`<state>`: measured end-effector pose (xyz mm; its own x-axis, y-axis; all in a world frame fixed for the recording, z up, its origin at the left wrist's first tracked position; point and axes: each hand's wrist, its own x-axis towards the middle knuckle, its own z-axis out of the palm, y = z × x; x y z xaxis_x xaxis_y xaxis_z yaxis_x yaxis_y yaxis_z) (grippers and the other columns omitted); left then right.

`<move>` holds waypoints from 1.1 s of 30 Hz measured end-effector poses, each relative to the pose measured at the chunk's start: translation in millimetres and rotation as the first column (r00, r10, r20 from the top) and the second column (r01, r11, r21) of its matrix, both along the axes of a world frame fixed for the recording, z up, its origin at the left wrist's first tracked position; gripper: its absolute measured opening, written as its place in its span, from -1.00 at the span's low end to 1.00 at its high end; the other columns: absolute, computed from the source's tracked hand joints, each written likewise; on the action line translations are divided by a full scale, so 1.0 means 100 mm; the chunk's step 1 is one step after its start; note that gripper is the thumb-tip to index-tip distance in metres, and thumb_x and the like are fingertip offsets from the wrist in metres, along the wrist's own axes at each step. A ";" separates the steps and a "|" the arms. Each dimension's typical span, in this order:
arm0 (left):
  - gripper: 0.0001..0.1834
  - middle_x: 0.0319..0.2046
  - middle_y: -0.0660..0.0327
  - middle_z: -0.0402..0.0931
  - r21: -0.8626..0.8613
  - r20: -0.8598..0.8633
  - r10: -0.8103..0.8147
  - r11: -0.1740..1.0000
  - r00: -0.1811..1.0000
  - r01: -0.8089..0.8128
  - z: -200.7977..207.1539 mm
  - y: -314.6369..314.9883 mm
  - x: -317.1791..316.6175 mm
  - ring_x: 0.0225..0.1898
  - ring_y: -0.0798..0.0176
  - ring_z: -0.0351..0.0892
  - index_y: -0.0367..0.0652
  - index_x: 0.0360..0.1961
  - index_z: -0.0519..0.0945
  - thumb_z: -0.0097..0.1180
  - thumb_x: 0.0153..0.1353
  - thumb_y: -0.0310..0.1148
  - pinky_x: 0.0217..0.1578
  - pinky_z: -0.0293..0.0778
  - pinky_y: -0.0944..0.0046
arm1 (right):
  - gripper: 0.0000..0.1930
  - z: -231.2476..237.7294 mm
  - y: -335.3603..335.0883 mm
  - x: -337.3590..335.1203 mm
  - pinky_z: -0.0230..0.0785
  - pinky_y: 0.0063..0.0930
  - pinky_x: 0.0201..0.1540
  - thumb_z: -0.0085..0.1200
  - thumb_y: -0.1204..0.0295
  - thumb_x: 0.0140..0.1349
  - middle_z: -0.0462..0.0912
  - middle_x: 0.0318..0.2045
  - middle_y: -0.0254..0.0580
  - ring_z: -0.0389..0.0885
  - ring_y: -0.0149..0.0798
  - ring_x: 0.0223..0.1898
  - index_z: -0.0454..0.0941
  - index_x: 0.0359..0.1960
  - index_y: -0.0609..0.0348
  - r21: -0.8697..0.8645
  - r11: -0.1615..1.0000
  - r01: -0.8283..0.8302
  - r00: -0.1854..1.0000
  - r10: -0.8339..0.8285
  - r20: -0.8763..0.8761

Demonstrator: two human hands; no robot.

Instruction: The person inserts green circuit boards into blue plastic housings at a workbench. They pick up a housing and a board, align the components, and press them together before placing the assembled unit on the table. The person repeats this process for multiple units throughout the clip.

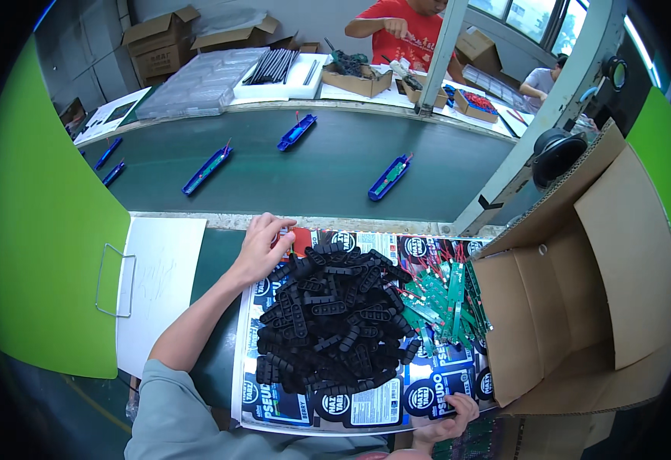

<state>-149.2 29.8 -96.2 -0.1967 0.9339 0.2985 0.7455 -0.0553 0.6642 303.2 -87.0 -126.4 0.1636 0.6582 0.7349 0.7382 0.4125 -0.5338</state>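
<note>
A heap of black ribbed plastic pieces (335,314) lies on a board covered with printed label sheets (370,399). To its right is a loose pile of green circuit boards (446,299) with red wires. My left hand (262,247) is at the board's far left corner beside the black heap, its thumb and forefinger apart, next to a small red-orange patch (301,239). At the near right edge of the board, my right hand (452,422) has its fingers curled in; whatever they may hold is hidden.
An open cardboard box (557,307) stands on the right. Beyond the board, a green conveyor (274,176) carries several blue housings (390,178). A white sheet (159,284) and a green panel (52,245) are on the left. A person in red (404,34) works across the belt.
</note>
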 end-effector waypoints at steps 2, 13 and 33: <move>-0.57 -0.11 0.08 0.47 0.005 -0.002 -0.008 1.000 1.000 0.008 0.00 0.04 0.03 0.10 0.03 0.36 -0.22 0.17 0.62 0.06 0.44 -0.16 0.23 0.27 0.08 | -0.38 0.04 0.00 0.00 0.26 -0.14 0.11 -0.39 -0.08 0.53 0.55 -0.33 -0.14 0.49 -0.09 -0.11 0.54 -0.36 0.19 -0.011 1.000 0.015 1.000 -0.015 -0.004; -0.61 -0.01 0.08 0.64 0.128 0.051 0.030 0.991 0.998 -0.037 -0.11 0.05 -0.03 0.15 0.01 0.48 -0.23 0.03 0.68 0.13 0.40 -0.14 0.28 0.27 0.03 | -0.41 0.33 -0.24 -0.17 0.39 0.04 0.08 -0.22 0.03 0.60 0.68 -0.32 -0.01 0.67 0.07 -0.18 0.66 -0.31 0.32 0.135 0.987 -0.089 0.989 0.071 0.133; -0.53 -0.02 0.01 0.69 0.066 0.373 0.086 0.991 0.924 -0.119 -0.16 0.04 -0.08 0.07 0.11 0.63 -0.33 0.09 0.65 -0.09 0.55 -0.13 0.16 0.45 0.16 | -0.69 0.11 -0.32 -0.50 0.15 0.02 0.15 -0.14 0.23 0.39 0.58 -0.46 -0.26 0.52 -0.13 -0.24 0.52 -0.42 0.13 0.032 0.982 -0.186 0.953 0.173 0.247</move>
